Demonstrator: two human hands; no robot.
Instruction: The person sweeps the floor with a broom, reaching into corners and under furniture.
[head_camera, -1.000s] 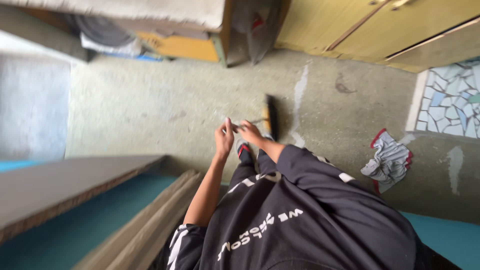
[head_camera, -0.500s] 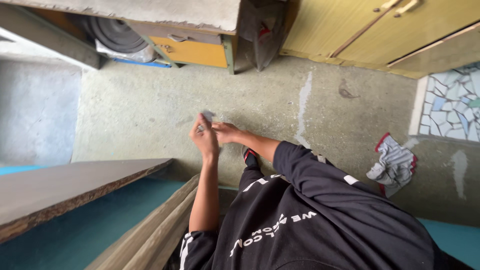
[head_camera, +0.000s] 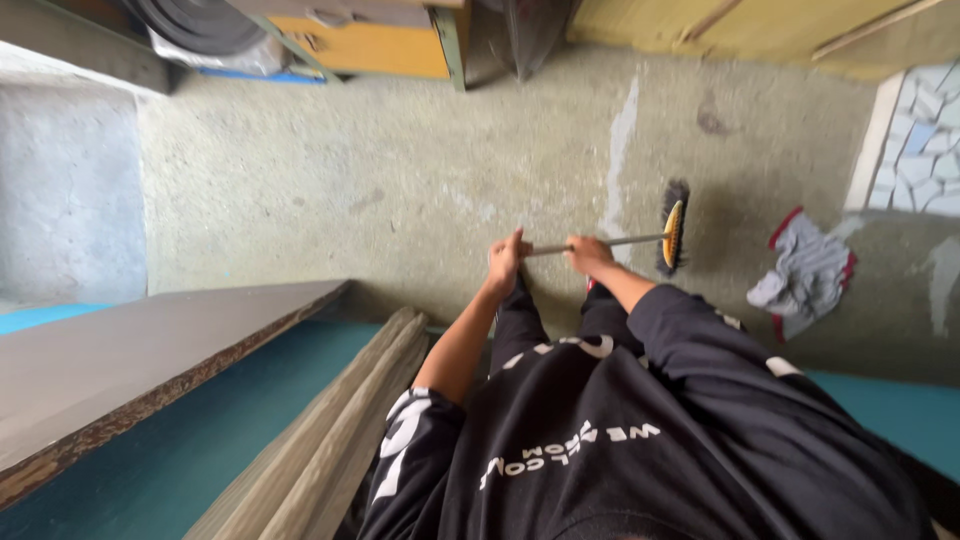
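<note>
Hands both wrapped tight round the broom handle (head_camera: 600, 243), left hand (head_camera: 503, 262) at its end, right hand (head_camera: 588, 255) further along, bristle head (head_camera: 673, 226) on the concrete floor (head_camera: 380, 190) near a crumpled rag (head_camera: 808, 275), sweeping looks unfinished.

Broom handle: your left hand (head_camera: 505, 262) and right hand (head_camera: 588, 254) wrap the thin metal handle (head_camera: 620, 241), so the stretches under your fingers are hidden from you.
Broom head: the bristles of the broom head (head_camera: 675, 225) are too blurred for you to tell where they meet the floor (head_camera: 400, 180).
Feet: your legs and black shirt (head_camera: 640, 430) hide all but a red-edged sliver of your feet.
Yellow cabinet: the cabinet (head_camera: 370, 40) at the floor's far edge is cut off by the top edge.
Tiled patch: the mosaic tiles (head_camera: 925, 140) run off the right edge.
Board: the brown board (head_camera: 130, 370) leaves at the left edge.
Cloth: the folds of the grey and red cloth (head_camera: 810, 275) hide its shape.
</note>
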